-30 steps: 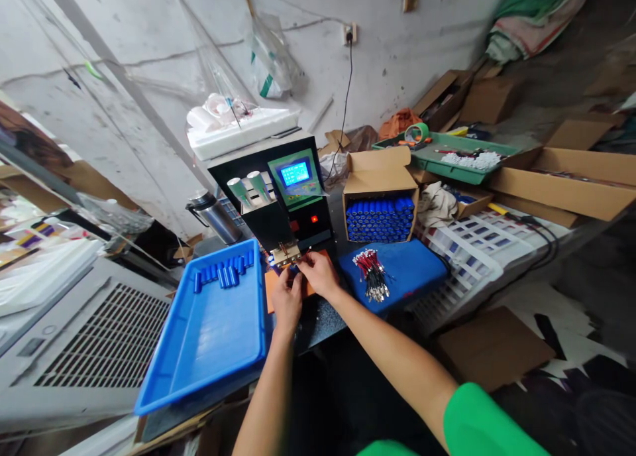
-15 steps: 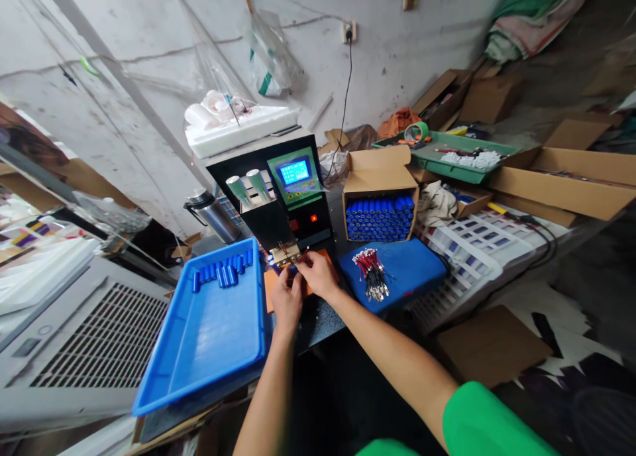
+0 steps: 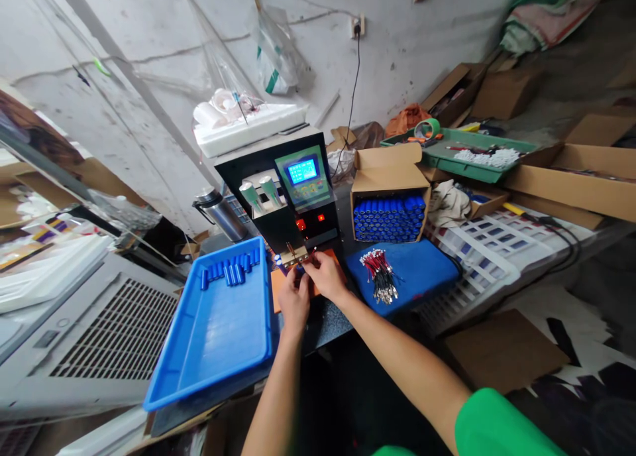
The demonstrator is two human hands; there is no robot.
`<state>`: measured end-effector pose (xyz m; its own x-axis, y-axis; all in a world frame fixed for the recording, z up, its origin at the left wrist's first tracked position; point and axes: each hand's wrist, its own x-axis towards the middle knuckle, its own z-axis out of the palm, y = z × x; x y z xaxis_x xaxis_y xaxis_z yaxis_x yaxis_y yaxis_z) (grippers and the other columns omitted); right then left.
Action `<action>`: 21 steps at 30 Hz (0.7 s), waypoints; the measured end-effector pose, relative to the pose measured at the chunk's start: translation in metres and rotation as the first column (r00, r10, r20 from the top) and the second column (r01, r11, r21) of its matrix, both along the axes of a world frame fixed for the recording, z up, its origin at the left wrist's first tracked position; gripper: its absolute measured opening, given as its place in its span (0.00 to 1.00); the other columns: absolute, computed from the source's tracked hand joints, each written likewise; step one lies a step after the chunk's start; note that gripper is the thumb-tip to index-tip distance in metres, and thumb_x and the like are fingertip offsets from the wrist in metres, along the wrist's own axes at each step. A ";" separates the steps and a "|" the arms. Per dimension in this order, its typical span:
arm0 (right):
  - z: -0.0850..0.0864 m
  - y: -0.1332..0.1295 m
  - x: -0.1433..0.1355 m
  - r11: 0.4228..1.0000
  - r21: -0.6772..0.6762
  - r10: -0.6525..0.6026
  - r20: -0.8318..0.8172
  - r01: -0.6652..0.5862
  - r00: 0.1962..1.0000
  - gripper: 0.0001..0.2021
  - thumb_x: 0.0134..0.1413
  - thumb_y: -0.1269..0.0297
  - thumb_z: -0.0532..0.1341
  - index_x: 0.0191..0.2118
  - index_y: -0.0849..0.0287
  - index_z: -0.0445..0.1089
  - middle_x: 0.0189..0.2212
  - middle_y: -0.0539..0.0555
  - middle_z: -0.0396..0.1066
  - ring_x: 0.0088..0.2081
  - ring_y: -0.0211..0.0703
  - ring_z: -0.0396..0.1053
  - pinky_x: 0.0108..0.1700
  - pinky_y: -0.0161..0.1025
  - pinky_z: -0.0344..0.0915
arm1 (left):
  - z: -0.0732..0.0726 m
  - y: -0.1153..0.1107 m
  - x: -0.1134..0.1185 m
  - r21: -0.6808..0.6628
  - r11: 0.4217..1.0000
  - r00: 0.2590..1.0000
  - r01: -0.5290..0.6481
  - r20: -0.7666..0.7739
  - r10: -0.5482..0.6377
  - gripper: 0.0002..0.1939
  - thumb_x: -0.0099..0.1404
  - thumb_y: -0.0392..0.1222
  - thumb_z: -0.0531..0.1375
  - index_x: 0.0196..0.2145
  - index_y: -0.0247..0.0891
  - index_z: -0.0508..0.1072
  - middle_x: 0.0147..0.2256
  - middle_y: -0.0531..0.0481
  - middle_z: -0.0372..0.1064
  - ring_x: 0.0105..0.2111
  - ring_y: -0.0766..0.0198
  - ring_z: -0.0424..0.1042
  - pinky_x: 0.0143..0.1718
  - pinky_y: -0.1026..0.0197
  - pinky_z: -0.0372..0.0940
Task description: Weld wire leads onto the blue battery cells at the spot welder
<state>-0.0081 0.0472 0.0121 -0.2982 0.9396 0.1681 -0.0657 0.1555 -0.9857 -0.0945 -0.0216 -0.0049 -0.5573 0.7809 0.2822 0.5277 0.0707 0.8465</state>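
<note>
Both hands work close together under the welding pins [image 3: 293, 250] of a black spot-welding machine [image 3: 268, 234]. My left hand [image 3: 295, 300] is closed, its fingertips pinching a blue battery cell [image 3: 299, 269] that is mostly hidden. From the right, my right hand [image 3: 325, 277] meets it with thumb and fingers pressed together. What it holds is too small to make out; a pale tip shows just above its fingers. Blue cells with white ends [image 3: 279, 262] sit just left of the pins. An orange board [image 3: 277, 295] lies below the hands.
On the left, a blue tray [image 3: 218, 350] holds several blue cells. To the right, wire leads [image 3: 380, 275] lie on a blue pad [image 3: 427, 267], in front of a cardboard box [image 3: 387, 158] packed with cells. A steel flask [image 3: 223, 214] stands behind the tray.
The whole view has shifted slightly, so everything sits a little farther right. A second red light on the machine now glows brighter. Both hands keep their grip at the pins.
</note>
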 end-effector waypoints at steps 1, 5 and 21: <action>-0.002 0.001 0.000 1.000 0.007 -0.001 0.000 0.001 1.000 0.07 0.55 0.61 0.61 0.29 0.57 0.70 0.29 0.52 0.77 0.32 0.44 0.74 0.35 0.37 0.67 | 0.000 0.000 0.000 -0.002 1.000 1.000 0.002 0.003 -0.002 0.18 0.65 0.51 0.57 0.46 0.38 0.76 0.29 0.51 0.73 0.26 0.64 0.69 0.28 0.64 0.62; -0.012 0.004 0.003 0.998 0.054 0.015 0.002 -0.015 1.000 0.07 0.56 0.60 0.61 0.33 0.57 0.72 0.32 0.53 0.77 0.36 0.45 0.74 0.39 0.38 0.68 | 0.000 0.001 -0.002 0.008 1.000 1.000 0.028 0.003 -0.028 0.18 0.65 0.51 0.58 0.46 0.39 0.76 0.32 0.49 0.75 0.29 0.63 0.71 0.33 0.62 0.64; -0.025 0.018 0.020 0.990 0.117 0.075 0.076 -0.084 0.994 0.12 0.52 0.60 0.61 0.21 0.58 0.66 0.21 0.48 0.67 0.27 0.39 0.63 0.31 0.35 0.57 | 0.004 0.004 -0.005 0.012 0.997 0.997 0.072 -0.036 -0.071 0.17 0.63 0.51 0.58 0.43 0.38 0.75 0.35 0.49 0.76 0.35 0.61 0.73 0.38 0.61 0.65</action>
<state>0.0115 0.0656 -0.0125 -0.3864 0.8867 0.2538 -0.0130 0.2699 -0.9628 -0.0990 -0.0178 -0.0010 -0.4896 0.8145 0.3113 0.5611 0.0209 0.8275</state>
